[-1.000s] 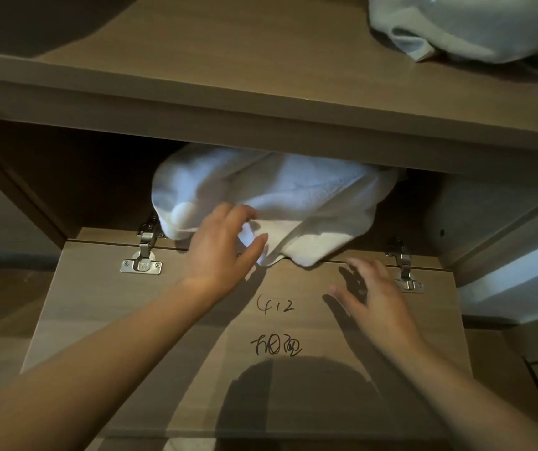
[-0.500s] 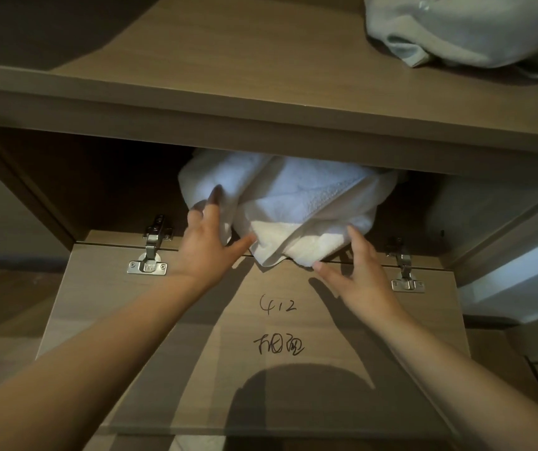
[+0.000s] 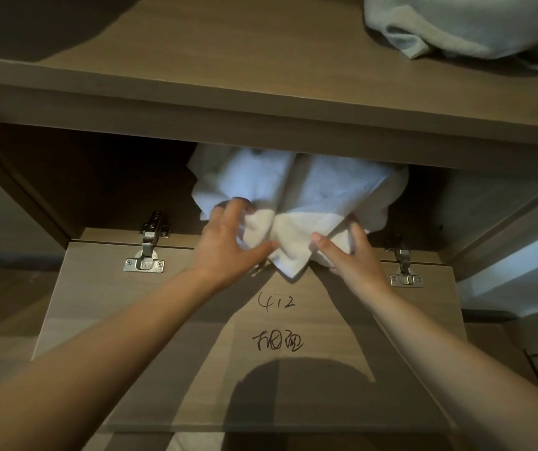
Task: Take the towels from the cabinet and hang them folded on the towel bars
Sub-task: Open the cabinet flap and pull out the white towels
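Left hand (image 3: 228,247) and right hand (image 3: 354,253) each grip the crumpled white terry towel (image 3: 319,190) at its front edge. Draw it out level, supporting it from underneath.

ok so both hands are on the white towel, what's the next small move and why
Probably pull the white towel straight out over the open door flap. The left hand and right hand each grip its front edge, while most of it lies bunched inside the cabinet compartment.
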`<state>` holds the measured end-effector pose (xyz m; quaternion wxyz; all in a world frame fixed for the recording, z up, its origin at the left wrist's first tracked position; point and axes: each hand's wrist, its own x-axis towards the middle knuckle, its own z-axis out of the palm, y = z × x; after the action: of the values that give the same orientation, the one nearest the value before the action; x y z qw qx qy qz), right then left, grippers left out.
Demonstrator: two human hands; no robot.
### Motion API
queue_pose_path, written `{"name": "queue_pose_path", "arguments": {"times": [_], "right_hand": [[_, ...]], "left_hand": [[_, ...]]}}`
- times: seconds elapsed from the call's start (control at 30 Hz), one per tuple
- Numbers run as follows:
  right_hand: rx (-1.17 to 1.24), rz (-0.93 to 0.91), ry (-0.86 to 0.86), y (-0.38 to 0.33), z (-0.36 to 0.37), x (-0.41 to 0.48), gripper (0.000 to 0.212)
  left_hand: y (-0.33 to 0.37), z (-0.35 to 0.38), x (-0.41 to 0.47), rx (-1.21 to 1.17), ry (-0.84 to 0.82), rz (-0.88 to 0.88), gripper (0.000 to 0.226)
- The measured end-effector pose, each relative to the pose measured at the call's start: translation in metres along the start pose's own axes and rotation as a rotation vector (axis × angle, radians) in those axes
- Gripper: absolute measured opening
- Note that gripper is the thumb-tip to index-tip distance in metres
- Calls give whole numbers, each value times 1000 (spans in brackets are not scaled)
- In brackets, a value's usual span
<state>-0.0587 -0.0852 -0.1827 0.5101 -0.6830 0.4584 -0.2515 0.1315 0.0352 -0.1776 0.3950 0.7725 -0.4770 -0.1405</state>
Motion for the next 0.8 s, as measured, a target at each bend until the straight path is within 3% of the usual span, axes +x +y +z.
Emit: {"name": "queue_pose_path", "arguments": {"times": [0.07, 0.13, 0.2, 0.3, 0.4, 0.5, 0.63, 0.8], "right_hand": [[-4, -7, 58, 2, -9, -2, 56], [1, 3, 99, 4, -19, -3, 70], [-4, 34, 115, 5, -27, -3, 91], [20, 94, 126, 4, -29, 1, 108], [11, 129, 162, -4, -29, 9, 125], [-62, 138, 102, -5, -29, 18, 116], [-55, 111, 4, 0, -23, 15, 98], [3, 55, 38, -3, -23, 8, 81]], "left_hand": [[7, 7, -12, -46, -60, 38, 53], [10, 9, -15, -71, -102, 53, 48], [10, 2, -7, -45, -30, 10, 47], [3, -8, 11, 96, 91, -193, 84], [2, -9, 26, 81, -75, -289, 118], [5, 1, 37, -35, -214, -214, 122], [5, 17, 37, -19, -160, -150, 107], [14, 13, 22, -63, -102, -116, 89]]}}
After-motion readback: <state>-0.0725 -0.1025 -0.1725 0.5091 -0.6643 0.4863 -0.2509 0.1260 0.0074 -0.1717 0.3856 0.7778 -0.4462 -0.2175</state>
